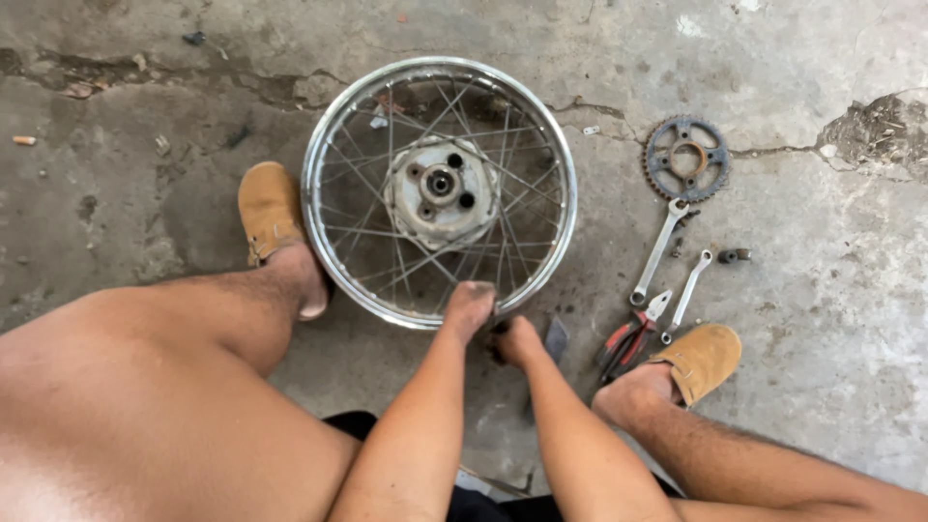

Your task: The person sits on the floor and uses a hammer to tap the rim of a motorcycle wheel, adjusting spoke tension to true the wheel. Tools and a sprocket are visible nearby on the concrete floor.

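Wheel (440, 188) flat on floor (822, 387), tyre off, sprocket (686, 158) right of wheel. Left hand (469, 307) fingers curled on near rim; right hand (517, 338) just below rim, grip unclear. Spanners (659, 251), pliers (628, 338) right of wheel. Hub unopened.

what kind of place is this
Probably an informal motorcycle repair spot, worked on the ground: a spoked wheel lies flat on cracked concrete floor, with a sprocket, wrenches and pliers beside it.

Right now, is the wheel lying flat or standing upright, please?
Flat: the wheel lies on the concrete floor, hub facing up, full rim visible.
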